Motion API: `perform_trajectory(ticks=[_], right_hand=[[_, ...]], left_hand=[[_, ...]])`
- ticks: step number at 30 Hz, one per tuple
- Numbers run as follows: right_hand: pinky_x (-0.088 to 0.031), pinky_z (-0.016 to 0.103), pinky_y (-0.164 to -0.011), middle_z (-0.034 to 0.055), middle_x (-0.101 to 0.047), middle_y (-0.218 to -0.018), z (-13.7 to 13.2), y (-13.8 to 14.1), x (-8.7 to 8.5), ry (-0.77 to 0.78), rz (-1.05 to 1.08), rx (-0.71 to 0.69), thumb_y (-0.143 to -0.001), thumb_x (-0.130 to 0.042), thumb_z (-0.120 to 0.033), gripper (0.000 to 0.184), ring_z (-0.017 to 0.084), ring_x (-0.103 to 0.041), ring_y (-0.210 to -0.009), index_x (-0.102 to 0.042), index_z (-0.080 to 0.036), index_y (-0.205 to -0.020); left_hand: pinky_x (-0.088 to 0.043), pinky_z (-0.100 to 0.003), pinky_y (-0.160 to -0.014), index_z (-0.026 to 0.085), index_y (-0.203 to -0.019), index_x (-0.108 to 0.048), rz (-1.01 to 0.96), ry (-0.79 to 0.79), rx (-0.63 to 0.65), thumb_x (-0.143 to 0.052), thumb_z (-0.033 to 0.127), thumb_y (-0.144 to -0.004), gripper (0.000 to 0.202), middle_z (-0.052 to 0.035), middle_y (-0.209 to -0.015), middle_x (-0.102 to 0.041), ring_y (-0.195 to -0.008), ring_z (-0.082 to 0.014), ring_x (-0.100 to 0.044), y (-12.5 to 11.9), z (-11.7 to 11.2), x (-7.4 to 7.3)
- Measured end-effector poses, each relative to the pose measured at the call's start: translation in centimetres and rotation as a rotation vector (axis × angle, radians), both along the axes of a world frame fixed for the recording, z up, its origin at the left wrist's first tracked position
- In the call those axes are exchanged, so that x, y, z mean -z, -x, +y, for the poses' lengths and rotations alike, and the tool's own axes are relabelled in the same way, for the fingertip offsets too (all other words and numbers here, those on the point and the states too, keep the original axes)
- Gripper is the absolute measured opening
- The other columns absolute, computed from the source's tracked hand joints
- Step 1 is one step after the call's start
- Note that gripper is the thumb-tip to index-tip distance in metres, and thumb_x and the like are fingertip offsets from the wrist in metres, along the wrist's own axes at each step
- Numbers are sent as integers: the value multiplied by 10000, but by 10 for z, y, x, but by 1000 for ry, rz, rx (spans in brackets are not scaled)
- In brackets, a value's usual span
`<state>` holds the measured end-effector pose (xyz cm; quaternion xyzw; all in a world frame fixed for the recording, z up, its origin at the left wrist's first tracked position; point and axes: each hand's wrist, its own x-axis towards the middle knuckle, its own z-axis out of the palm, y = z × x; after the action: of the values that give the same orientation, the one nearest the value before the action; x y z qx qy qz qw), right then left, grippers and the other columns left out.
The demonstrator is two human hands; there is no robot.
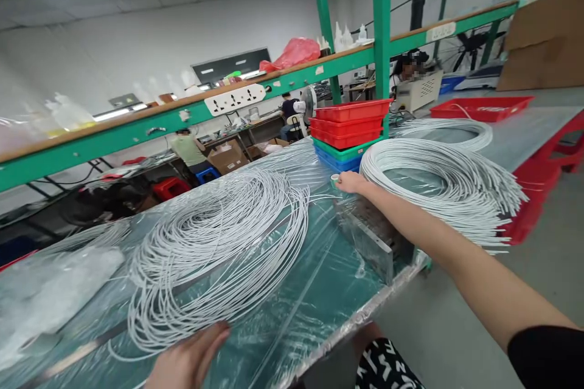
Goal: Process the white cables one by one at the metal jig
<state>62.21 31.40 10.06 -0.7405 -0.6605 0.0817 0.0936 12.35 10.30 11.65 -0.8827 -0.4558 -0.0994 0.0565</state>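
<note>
A: A factory hall is shown, with a long green workbench covered in clear plastic sheet (pixel 301 310) under a green steel shelf frame (pixel 381 24); other workers are seated at benches far behind.

B: What is lying on it?

A: A loose, spread coil of thin white wire (pixel 214 255) is laid near and left. A tighter coil of white wire (pixel 438 188) is set to the right, and a stack of red, green and blue plastic trays (pixel 349 134) stands just beyond it.

B: And the hands?

A: The left hand (pixel 189 361) is laid flat and open at the near edge of the loose coil, fingers touching the strands. The right hand (pixel 351 182) is stretched far across, at a small green-rimmed roll, probably tape (pixel 335 179); whether it is gripped cannot be told, the hand being small and partly turned away.

B: Which step is judged to be in hand?

A: The loose coil seems to be steadied while the roll is fetched. Next, a firm pinch on the roll would be called for, and the strands kept pressed so they are not dragged.
</note>
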Motion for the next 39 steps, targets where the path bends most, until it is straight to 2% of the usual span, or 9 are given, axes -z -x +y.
perform_trajectory(ticks=[4, 6, 9, 12, 17, 23, 26, 32, 39], right_hand=[[-488, 288, -843, 159, -712, -1111, -1, 0, -2, 1, 0, -2, -953, -479, -371, 365, 277, -654, -1087, -750, -169, -1092], [-486, 281, -832, 155, -714, -1106, -2, 0, -3, -1, 3, -4, -954, -479, -373, 364, 273, -655, -1086, -748, -171, -1091], [-485, 273, -820, 150, -714, -1110, -2, -1, -4, -1, 12, 3, -957, -477, -382, 364, 266, -656, -1087, -747, -175, -1087], [-485, 270, -818, 151, -711, -1120, 0, -1, -5, -4, 21, 7, -959, -477, -393, 368, 264, -653, -1094, -746, -176, -1084], [-484, 264, -822, 153, -722, -1086, 7, -3, -3, -16, 19, -4, -936, -520, -405, 358, 266, -659, -1076, -748, -169, -1079], [-468, 235, -814, 137, -730, -1055, 12, -6, 0, -11, 43, -1, -920, -545, -417, 353, 247, -661, -1065, -745, -170, -1073], [-467, 239, -790, 136, -733, -1031, 13, -6, -1, -4, 37, -19, -922, -534, -403, 341, 250, -664, -1052, -746, -169, -1052], [-459, 236, -748, 130, -734, -1002, 14, -6, -2, 1, 25, -22, -918, -530, -390, 330, 248, -668, -1028, -740, -173, -1051], [-430, 226, -689, 107, -737, -936, 16, -7, 0, 12, 14, -36, -919, -536, -397, 320, 230, -679, -958, -752, -177, -1004]], left_hand=[[-498, -231, -600, 252, -945, -676, -33, 185, 211, -297, 382, -1043, 412, -17, -802, -724, -661, -162, -687, -121, 9, -6], [-487, -263, -643, 224, -980, -640, -36, 236, 300, -231, 319, -1048, 425, -37, -816, -696, -676, -169, -658, -171, 15, -4], [-488, -298, -733, 193, -1169, -585, -72, 246, 404, -239, 256, -1030, 378, -87, -981, -698, -864, -207, -664, -227, 31, 5], [-470, -287, -723, 194, -1202, -580, -130, 305, 394, -261, 236, -1023, 368, -61, -904, -707, -821, -196, -668, -260, 52, 17], [-436, -258, -696, 215, -1127, -640, -175, 303, 287, -344, 277, -1026, 319, -51, -921, -738, -823, -191, -692, -288, 76, 23], [-344, -265, -614, 203, -832, -633, -161, 207, 195, -346, 333, -1040, 377, -44, -783, -688, -717, -182, -657, -302, 81, 21], [-331, -277, -613, 196, -834, -588, -211, 226, 158, -304, 294, -1042, 366, -47, -802, -684, -712, -182, -645, -302, 83, 22], [-344, -271, -650, 212, -869, -563, -300, 278, 272, -312, 239, -1027, 298, -16, -800, -673, -732, -169, -637, -304, 84, 30], [-291, -288, -599, 208, -834, -569, -225, 172, 191, -340, 237, -1023, 299, -35, -770, -672, -702, -177, -639, -313, 75, 37]])
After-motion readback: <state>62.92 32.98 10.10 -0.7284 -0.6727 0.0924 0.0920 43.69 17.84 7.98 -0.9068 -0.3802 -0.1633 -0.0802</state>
